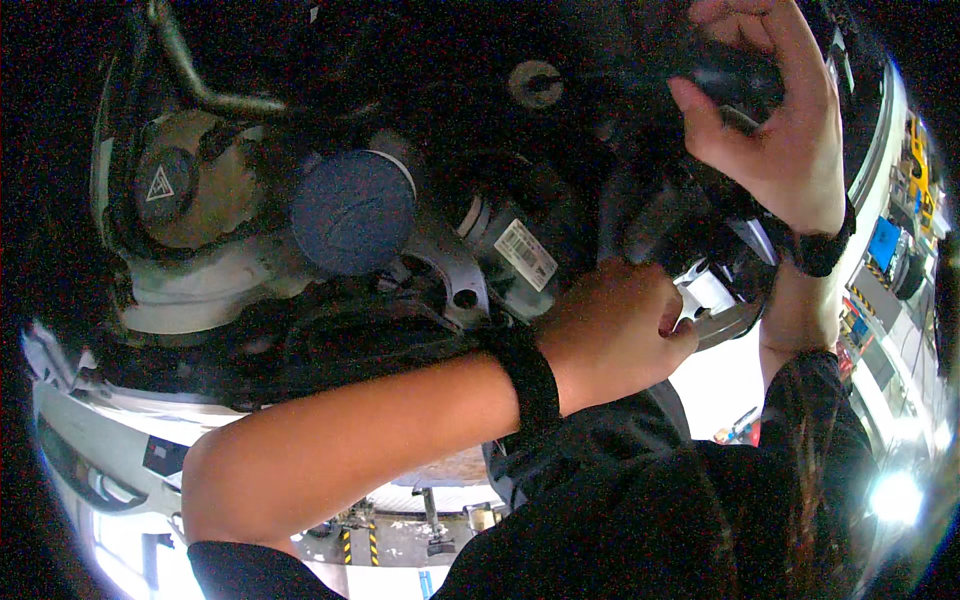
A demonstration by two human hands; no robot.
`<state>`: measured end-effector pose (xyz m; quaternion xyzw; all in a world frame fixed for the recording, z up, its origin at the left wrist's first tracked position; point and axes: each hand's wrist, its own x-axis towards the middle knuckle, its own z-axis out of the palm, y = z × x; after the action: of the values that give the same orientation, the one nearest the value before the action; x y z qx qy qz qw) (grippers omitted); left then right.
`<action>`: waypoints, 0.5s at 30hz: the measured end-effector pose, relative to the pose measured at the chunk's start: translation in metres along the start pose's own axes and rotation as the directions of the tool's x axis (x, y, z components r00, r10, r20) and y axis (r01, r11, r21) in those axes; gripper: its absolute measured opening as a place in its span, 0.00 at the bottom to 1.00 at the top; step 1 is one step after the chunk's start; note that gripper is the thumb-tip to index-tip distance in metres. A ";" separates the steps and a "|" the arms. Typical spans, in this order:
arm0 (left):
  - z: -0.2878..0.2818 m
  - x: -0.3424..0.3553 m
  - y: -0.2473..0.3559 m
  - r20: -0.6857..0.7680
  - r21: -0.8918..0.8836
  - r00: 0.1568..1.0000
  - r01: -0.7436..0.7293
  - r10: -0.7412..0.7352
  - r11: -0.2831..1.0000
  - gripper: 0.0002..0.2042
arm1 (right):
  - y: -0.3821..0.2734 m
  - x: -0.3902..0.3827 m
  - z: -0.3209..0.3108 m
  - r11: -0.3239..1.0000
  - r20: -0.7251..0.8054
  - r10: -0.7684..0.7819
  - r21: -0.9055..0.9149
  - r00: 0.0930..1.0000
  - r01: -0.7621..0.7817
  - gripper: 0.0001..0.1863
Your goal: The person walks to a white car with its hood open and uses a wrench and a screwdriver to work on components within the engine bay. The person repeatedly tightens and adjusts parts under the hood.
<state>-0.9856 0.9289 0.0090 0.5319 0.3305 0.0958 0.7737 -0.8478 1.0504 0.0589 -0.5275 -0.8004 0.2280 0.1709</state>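
Inside a dark vehicle engine bay, my left hand (625, 325) reaches across from the lower left, its fingers curled down beside the headlight unit (735, 322). Whatever those fingers grip is hidden behind the hand. Higher up on the right, my right hand (775, 125) hovers with thumb and bent fingers apart, and nothing shows between them. A round blue cap (353, 213) lies left of my left hand. Between the two sits a dark housing with a white label (526, 254). Black bands circle both wrists.
A cap with a warning triangle (163, 188) sits on a dusty reservoir (220, 200) at the left. A pipe (205, 90) runs along the upper left. The pale front bodywork (90, 450) curves below. Workshop floor with striped markings and a bright lamp (896, 497) appear beyond.
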 end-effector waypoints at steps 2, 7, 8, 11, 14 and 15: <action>0.002 0.000 -0.001 -0.024 0.002 0.999 -0.027 0.027 1.000 0.19 | 0.010 0.003 -0.007 0.992 0.085 -0.034 0.124 0.996 0.024 0.23; 0.005 0.000 -0.003 -0.032 -0.004 0.999 -0.005 0.005 1.000 0.19 | 0.030 -0.006 -0.004 0.982 -0.003 -0.174 -0.078 0.985 0.173 0.23; 0.005 0.000 -0.003 -0.032 0.002 0.999 -0.008 0.008 1.000 0.19 | 0.033 -0.007 -0.008 0.975 0.005 -0.193 -0.114 0.981 0.192 0.22; 0.004 0.001 -0.002 -0.039 0.000 0.999 -0.017 0.017 1.000 0.19 | 0.039 -0.009 -0.021 0.978 -0.041 -0.198 -0.083 0.979 0.194 0.18; 0.004 0.001 -0.003 -0.067 -0.005 0.997 -0.041 0.040 0.999 0.19 | 0.041 -0.013 -0.030 0.964 -0.021 -0.245 -0.107 0.969 0.241 0.20; 0.005 0.001 -0.003 -0.067 0.004 0.997 -0.045 0.045 0.999 0.19 | 0.041 -0.016 -0.032 0.965 0.054 -0.224 -0.129 0.973 0.229 0.20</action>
<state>-0.9823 0.9246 0.0068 0.5367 0.3442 0.1306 0.7592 -0.7940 1.0556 0.0632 -0.4382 -0.8722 0.1628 0.1443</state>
